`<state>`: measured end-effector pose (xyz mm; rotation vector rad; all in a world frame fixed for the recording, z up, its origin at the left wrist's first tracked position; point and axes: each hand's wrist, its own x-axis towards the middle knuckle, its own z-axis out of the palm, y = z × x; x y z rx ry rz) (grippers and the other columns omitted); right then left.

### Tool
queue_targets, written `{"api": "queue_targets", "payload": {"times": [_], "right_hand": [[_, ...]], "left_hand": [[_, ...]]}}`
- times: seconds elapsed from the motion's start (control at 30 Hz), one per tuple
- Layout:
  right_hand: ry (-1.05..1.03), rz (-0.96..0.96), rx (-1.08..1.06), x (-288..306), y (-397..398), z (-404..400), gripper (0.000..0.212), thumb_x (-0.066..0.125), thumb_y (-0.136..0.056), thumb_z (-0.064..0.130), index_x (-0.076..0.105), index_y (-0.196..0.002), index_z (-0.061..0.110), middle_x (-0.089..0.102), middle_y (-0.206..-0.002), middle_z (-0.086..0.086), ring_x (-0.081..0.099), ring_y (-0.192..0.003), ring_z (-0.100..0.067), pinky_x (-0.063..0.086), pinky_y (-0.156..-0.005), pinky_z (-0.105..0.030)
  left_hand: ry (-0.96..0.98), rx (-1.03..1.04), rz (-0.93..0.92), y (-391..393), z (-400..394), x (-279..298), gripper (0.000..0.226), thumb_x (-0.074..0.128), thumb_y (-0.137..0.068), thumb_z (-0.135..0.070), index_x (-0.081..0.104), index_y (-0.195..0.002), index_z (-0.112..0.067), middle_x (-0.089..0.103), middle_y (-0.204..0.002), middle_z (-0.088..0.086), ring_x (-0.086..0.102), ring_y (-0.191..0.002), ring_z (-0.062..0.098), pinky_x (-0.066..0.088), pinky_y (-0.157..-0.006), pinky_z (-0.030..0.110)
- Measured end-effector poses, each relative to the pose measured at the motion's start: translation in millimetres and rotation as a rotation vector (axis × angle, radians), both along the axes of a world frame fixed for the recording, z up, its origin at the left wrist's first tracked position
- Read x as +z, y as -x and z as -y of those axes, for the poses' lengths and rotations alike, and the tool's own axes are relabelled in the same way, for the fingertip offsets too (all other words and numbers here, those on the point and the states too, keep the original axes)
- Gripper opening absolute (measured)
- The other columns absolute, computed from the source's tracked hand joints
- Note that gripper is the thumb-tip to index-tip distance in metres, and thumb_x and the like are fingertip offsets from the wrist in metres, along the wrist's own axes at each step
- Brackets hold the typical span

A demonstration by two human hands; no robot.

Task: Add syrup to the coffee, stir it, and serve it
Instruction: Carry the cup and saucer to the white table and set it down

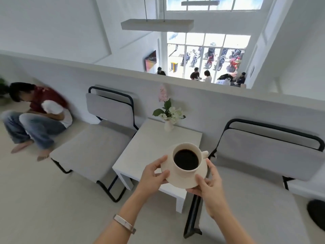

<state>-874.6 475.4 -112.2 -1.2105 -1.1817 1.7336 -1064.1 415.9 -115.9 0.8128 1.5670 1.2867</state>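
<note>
Round cream ceramic saucer (181, 181) is gripped at both rims: left hand (152, 175) on the near-left edge, right hand (208, 184) on the near-right. Matte cup (187, 160), dark coffee inside, sits on it, handle pointing right. It's held above the near corner of the square white tabletop (149, 148). Far edge is taken by a small vase w/ flowers (169, 118); middle stays bare. Grey padded chairs flank both sides.

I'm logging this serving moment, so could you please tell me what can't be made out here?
Head view only:
- Underside of the saucer: hidden by both hands, so its gap above the table is unclear.
- Syrup in the coffee: invisible in dark liquid.
- Seated person: motion-blurred.
</note>
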Motion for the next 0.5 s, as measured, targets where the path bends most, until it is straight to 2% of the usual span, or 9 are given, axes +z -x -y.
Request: {"api": "queue_targets", "payload": {"times": [0.2,0.3,0.5], "right_hand": [[0.024,0.026,0.007,-26.9,77.3,-44.7,0.064,0.052,-0.098,0.002,0.030,-0.147,0.037,0.078,-0.088,-0.005,0.075,-0.084,-0.029,0.062,-0.070,-0.049],[0.045,0.037,-0.025,-47.9,119.3,-62.5,0.067,0.053,-0.098,0.003,0.027,-0.149,0.038,0.077,-0.094,-0.004,0.075,-0.086,-0.029,0.061,-0.073,-0.052],[0.085,0.038,-0.133,-89.3,197.8,-81.0,0.065,0.055,-0.097,0.009,0.028,-0.144,0.045,0.074,-0.102,-0.015,0.074,-0.088,-0.031,0.062,-0.066,-0.040]], "left_hand": [[0.031,0.019,0.003,75.7,-47.2,-31.9,0.054,0.062,-0.091,-0.001,0.050,-0.140,-0.021,0.054,-0.138,0.004,0.069,-0.105,0.021,0.059,-0.083,0.038],[0.049,-0.016,-0.008,119.3,-73.2,-52.5,0.054,0.061,-0.090,0.001,0.050,-0.137,-0.024,0.053,-0.138,0.004,0.070,-0.102,0.021,0.059,-0.083,0.041],[0.104,-0.128,-0.023,198.4,-113.9,-100.7,0.057,0.059,-0.091,0.002,0.048,-0.140,-0.025,0.051,-0.139,0.001,0.070,-0.100,0.022,0.060,-0.084,0.043]]}}
